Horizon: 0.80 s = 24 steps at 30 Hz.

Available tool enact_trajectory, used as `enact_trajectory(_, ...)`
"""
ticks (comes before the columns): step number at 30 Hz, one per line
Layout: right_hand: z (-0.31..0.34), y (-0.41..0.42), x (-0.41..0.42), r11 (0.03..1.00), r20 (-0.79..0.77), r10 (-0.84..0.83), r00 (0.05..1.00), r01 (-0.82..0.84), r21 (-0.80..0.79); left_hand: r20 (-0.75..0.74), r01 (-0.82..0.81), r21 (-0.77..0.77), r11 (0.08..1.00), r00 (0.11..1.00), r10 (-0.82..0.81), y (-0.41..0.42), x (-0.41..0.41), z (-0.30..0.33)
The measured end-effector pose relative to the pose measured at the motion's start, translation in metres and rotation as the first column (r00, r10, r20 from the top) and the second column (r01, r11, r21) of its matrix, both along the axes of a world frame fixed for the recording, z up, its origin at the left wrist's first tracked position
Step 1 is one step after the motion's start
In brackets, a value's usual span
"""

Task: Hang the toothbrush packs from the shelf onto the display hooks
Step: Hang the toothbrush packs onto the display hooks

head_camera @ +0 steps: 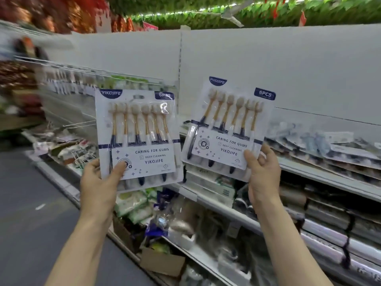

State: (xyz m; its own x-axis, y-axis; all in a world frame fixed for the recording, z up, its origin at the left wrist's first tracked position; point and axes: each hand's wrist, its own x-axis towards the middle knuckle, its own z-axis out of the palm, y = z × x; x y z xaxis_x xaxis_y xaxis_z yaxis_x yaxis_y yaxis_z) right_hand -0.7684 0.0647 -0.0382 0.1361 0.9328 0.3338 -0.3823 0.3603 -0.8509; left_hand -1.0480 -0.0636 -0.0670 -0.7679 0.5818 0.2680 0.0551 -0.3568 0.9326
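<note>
Toothbrush packs (137,135) in both hands (99,182)

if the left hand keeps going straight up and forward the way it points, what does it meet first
Probably the row of display hooks with hung packs behind the pack that the left hand holds; depth is unclear through the blur.

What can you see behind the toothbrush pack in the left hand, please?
Behind the left toothbrush pack, blurred display hooks and hanging packs show at its edges; whatever lies directly behind it is hidden by the card.
</note>
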Motion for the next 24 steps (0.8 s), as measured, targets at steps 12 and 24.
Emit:
enact_trajectory(12, -0.022, 0.076, -0.344, 0.980, 0.021, 0.196, 0.980, -0.197, 0.028, -0.023, -0.252, 0.044, 0.967, 0.967, 0.253, 0.011, -0.295, -0.024)
enact_trajectory(24, -0.015, 0.180, -0.703, 0.928, 0.072, 0.372, 0.925, -0.372, -0.016, -0.047, -0.285, -0.004, 0.958, 0.958, 0.285, 0.087, -0.606, 0.010)
